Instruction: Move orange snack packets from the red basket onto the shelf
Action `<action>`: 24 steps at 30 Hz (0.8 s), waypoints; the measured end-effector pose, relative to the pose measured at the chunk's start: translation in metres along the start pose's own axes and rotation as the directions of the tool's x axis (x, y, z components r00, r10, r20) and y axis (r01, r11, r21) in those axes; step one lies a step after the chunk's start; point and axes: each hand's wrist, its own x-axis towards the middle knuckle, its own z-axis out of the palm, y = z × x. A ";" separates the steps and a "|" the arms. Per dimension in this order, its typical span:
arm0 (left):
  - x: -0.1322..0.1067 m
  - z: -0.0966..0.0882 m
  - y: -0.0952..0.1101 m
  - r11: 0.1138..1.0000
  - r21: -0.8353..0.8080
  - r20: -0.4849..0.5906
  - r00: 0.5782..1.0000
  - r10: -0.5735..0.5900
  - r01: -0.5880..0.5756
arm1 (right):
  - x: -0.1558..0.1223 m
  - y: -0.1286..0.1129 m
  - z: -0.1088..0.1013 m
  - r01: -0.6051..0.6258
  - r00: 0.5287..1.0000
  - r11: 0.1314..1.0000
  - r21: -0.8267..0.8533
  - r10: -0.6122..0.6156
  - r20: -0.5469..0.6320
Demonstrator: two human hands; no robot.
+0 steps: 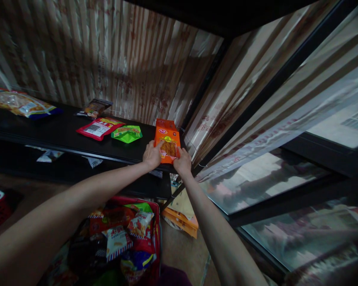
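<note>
An orange snack box (pixel 168 137) with a picture of brown sticks on its front is at the right end of the black shelf (pixel 59 133). My left hand (pixel 152 154) grips its left side, thumb lying across the front. On the opposite side, my right hand (pixel 183 161) closes on the lower right edge. Left of the box lie a green snack packet (pixel 127 134), a red packet (pixel 99 128) with a white label, and a dark brown packet (pixel 94 108).
A large snack bag (pixel 20 102) lies at the shelf's far left. Below, a red-rimmed basket (pixel 158 234) holds several snack packets. Small packets rest on the lower shelf (pixel 131 184). A black post (pixel 209 153) and striped curtain (pixel 107 51) border the shelf. Orange bags (pixel 181 222) are on the floor.
</note>
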 end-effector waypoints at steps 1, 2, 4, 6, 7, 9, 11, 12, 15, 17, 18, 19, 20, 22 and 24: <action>0.000 0.004 -0.002 1.000 -0.008 0.014 1.000 0.015 -0.015 | 0.000 0.000 0.001 0.019 1.000 1.000 -0.019 -0.019 0.007; 0.001 0.007 -0.003 1.000 -0.018 0.029 0.999 0.021 -0.021 | 0.001 -0.001 0.002 0.040 0.999 0.999 -0.029 -0.040 0.019; 0.003 0.012 -0.005 0.999 -0.047 0.051 0.998 0.027 -0.024 | 0.001 -0.001 0.003 0.061 0.997 0.998 -0.031 -0.060 0.047; 0.004 0.013 -0.005 0.997 -0.076 0.058 0.998 0.035 -0.030 | 0.002 -0.002 0.004 0.042 0.996 0.999 -0.018 -0.040 0.077; 0.005 0.013 -0.005 0.996 -0.087 0.058 0.998 0.037 -0.032 | 0.002 -0.002 0.004 0.026 0.996 1.000 -0.008 -0.025 0.089; 0.007 0.012 -0.006 0.994 -0.102 0.057 0.998 0.037 -0.031 | 0.003 -0.001 0.003 0.001 0.996 1.000 0.014 -0.002 0.092; 0.009 0.010 -0.006 0.993 -0.110 0.055 0.998 0.039 -0.033 | 0.004 -0.001 0.004 -0.008 0.997 0.999 0.033 0.005 0.082; 0.010 0.010 -0.007 0.993 -0.114 0.055 0.998 0.044 -0.037 | 0.004 0.000 0.004 -0.007 0.997 0.999 0.039 0.004 0.080; 0.013 0.009 -0.007 0.991 -0.130 0.058 0.997 0.052 -0.044 | 0.005 0.000 0.004 0.000 0.996 0.999 0.040 -0.004 0.087; 0.013 0.009 -0.006 0.990 -0.135 0.061 0.997 0.044 -0.036 | 0.005 0.000 0.004 0.007 0.996 0.999 0.033 -0.010 0.089; 0.013 0.009 -0.005 0.990 -0.138 0.059 0.998 0.033 -0.025 | 0.006 0.000 0.004 0.010 0.996 1.000 0.029 -0.013 0.089; 0.013 0.008 -0.003 0.990 -0.143 0.055 0.998 0.018 -0.010 | 0.006 0.000 0.005 0.014 0.996 1.000 0.025 -0.016 0.088; 0.013 0.008 -0.002 0.988 -0.151 0.048 0.999 0.005 0.003 | 0.006 0.000 0.005 0.016 0.996 1.000 0.022 -0.017 0.086; 0.015 0.008 0.001 0.985 -0.172 0.038 0.999 -0.026 0.032 | 0.006 0.000 0.006 0.011 0.996 1.000 0.021 -0.013 0.084; 0.018 0.008 0.002 0.981 -0.184 0.045 0.997 -0.055 0.063 | 0.008 0.000 0.005 0.002 0.996 1.000 0.022 -0.004 0.088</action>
